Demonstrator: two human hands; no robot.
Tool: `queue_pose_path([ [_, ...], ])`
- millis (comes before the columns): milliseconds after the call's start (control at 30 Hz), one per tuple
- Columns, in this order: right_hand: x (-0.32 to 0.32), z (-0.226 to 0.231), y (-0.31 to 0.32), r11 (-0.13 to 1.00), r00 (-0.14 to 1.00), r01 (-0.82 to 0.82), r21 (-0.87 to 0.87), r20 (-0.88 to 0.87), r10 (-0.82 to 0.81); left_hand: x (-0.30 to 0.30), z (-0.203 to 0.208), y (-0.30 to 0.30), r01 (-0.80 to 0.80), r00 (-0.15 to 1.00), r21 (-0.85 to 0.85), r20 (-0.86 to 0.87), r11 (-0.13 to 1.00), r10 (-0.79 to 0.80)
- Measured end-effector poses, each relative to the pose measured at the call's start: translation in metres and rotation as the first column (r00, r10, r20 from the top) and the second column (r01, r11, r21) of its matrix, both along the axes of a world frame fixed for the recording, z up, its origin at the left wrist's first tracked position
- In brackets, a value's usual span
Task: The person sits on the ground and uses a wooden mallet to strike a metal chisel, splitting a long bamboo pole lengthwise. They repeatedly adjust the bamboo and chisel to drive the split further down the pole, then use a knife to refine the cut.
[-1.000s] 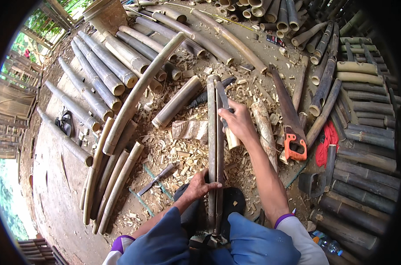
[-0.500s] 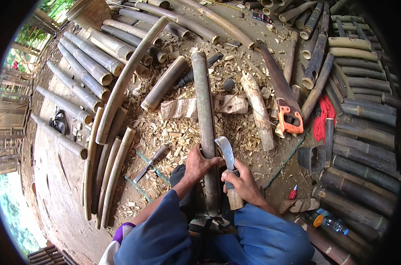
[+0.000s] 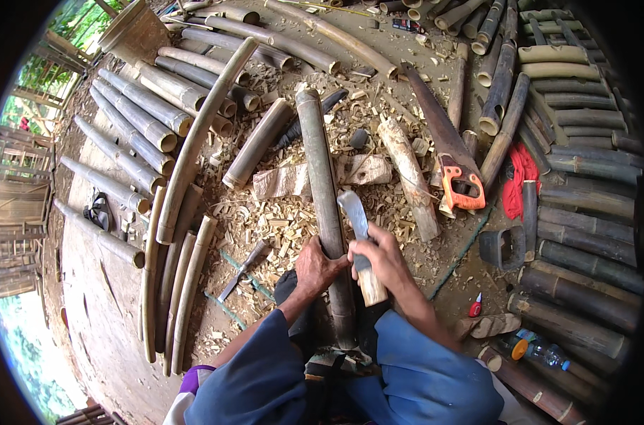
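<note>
A long grey-brown bamboo pole [image 3: 320, 177] runs from between my knees away from me over a bed of shavings. My left hand [image 3: 316, 268] grips it near its lower end. My right hand [image 3: 384, 261] is closed on the wooden handle of a knife [image 3: 355, 218], whose broad blade points up and away beside the pole's right side, close to it. Whether the blade touches the pole I cannot tell.
A handsaw with an orange handle [image 3: 455, 173] lies to the right, with a short log [image 3: 409, 177] next to it. Cut bamboo poles [image 3: 141, 120] are stacked on the left, top and right. A chisel [image 3: 242, 269], a plastic bottle [image 3: 538, 348] and red cloth [image 3: 518, 177] lie nearby.
My right hand came back from the far part of the pole to my lap with the knife. The split pieces I held earlier are replaced by one whole pole.
</note>
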State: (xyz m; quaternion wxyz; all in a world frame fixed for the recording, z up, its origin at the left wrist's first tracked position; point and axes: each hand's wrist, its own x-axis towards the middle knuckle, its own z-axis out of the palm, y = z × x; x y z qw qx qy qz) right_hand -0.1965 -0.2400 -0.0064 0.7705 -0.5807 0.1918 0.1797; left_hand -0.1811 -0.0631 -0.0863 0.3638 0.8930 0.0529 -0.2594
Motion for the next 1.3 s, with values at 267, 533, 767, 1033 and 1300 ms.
queue_pose_path([
  [267, 0.074, -0.015, -0.014, 0.999, 0.998, -0.024, 0.021, 0.057, 0.023, 0.0, 0.005, 0.001, 0.044, 0.999, -0.033, 0.024, 0.998, -0.043],
  [533, 0.121, -0.02, -0.023, 0.994, 0.988, -0.103, 0.034, 0.12, 0.098, -0.001, 0.0, 0.002, 0.046, 0.998, 0.012, 0.049, 0.999, -0.046],
  [767, 0.149, -0.018, -0.014, 0.99, 0.992, -0.042, -0.133, 0.109, 0.057, 0.005, 0.01, 0.002, 0.045, 0.999, -0.005, 0.01, 0.999, -0.045],
  [1033, 0.171, -0.011, -0.026, 1.0, 0.987, -0.025, -0.01, 0.157, 0.026, 0.004, 0.007, 0.004, 0.101, 0.995, -0.025, 0.009, 0.995, -0.101],
  [1300, 0.231, -0.008, -0.031, 0.999, 0.983, 0.008, -0.044, 0.185, 0.001, -0.004, -0.006, 0.013, 0.098, 0.994, -0.149, -0.025, 0.984, -0.103],
])
